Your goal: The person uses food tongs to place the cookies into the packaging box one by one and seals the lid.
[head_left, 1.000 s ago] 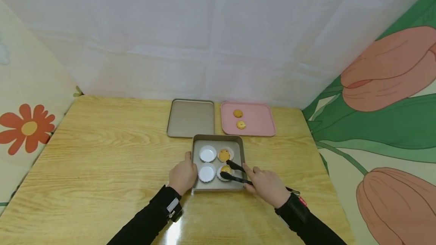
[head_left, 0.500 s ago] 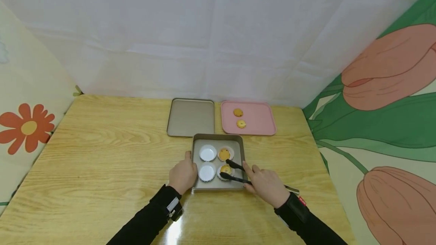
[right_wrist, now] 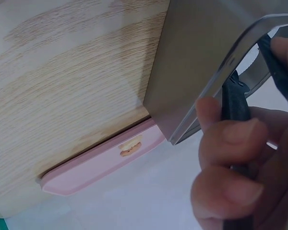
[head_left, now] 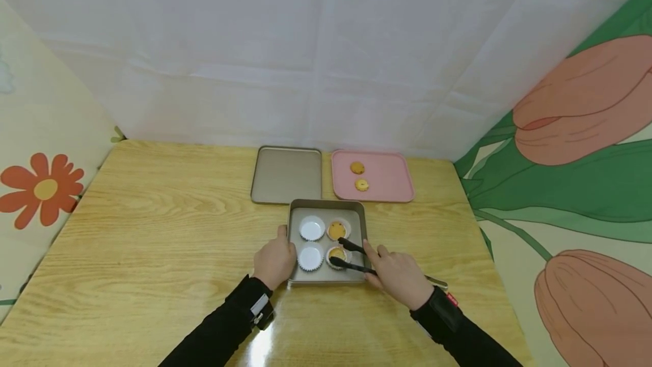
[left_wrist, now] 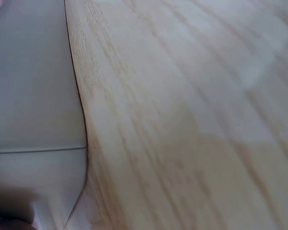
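A square baking pan (head_left: 324,244) holds several white fluted cups; both left cups have nothing in them. A cookie with dark bits (head_left: 337,230) sits in the far right cup, and a yellowish cookie (head_left: 336,253) in the near right one. My left hand (head_left: 273,259) grips the pan's left side; the left wrist view shows mostly the pan's outer wall (left_wrist: 33,86). My right hand (head_left: 402,279) holds black-tipped tongs (head_left: 351,265) over the pan's right rim, fingers wrapped round them. The tips stand spread apart at the yellowish cookie; whether they touch it I cannot tell.
A flat grey baking sheet (head_left: 287,177) lies behind the pan. Beside it, a pink tray (head_left: 389,180) carries a brown cookie (head_left: 357,168) and a paler one (head_left: 362,185). White cloth (head_left: 265,61) rises behind the wooden table (head_left: 153,231).
The yellowish cookie sits slightly lower in its cup, with more of the cup's rim showing. Hands, pan and tongs have barely moved, and the tips remain spread.
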`<state>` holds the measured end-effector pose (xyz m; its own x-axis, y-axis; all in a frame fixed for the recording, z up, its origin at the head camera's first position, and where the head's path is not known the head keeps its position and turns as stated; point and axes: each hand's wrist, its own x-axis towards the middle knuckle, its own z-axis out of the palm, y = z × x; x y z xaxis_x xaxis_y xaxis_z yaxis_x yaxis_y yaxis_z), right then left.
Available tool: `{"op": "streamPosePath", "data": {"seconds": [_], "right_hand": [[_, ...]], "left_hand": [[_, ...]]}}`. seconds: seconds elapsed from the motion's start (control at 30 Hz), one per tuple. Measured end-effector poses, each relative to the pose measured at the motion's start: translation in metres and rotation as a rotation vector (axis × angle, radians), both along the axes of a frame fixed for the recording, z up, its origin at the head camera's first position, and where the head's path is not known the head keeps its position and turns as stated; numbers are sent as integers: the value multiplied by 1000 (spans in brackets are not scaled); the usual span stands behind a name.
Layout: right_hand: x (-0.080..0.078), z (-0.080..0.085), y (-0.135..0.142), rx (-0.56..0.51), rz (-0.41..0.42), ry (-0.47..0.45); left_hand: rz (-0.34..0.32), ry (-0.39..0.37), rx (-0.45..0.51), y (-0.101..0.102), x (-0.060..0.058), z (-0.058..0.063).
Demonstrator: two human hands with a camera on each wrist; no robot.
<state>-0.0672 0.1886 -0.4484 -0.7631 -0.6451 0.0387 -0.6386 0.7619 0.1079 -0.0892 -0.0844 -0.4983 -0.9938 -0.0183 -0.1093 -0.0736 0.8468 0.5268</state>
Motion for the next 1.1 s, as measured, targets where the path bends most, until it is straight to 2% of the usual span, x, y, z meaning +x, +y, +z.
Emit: {"op": "streamPosePath", "data": {"seconds": [0.2, 0.33, 0.53, 0.67, 0.8, 0.93, 1.1], "right_hand": [[-1, -1, 1, -8, -4, 6], [-3, 0, 2, -66, -14, -31], [-22, 16, 9, -165, -72, -5], [-49, 31, 14, -209, -150, -26], [-86, 40, 17, -230, -220, -80], [-123, 42, 18, -194, -259, -74], [-160, 33, 16, -140, -344, -100]], "left_hand": [[-3, 1, 1, 1, -1, 0], [-8, -1, 1, 1, -1, -2], [-6, 6, 5, 0, 0, -3], [-5, 18, 10, 0, 2, -3], [0, 41, 8, -1, 2, -3], [5, 46, 6, 0, 4, -4], [10, 50, -1, 2, 4, -7]]}}
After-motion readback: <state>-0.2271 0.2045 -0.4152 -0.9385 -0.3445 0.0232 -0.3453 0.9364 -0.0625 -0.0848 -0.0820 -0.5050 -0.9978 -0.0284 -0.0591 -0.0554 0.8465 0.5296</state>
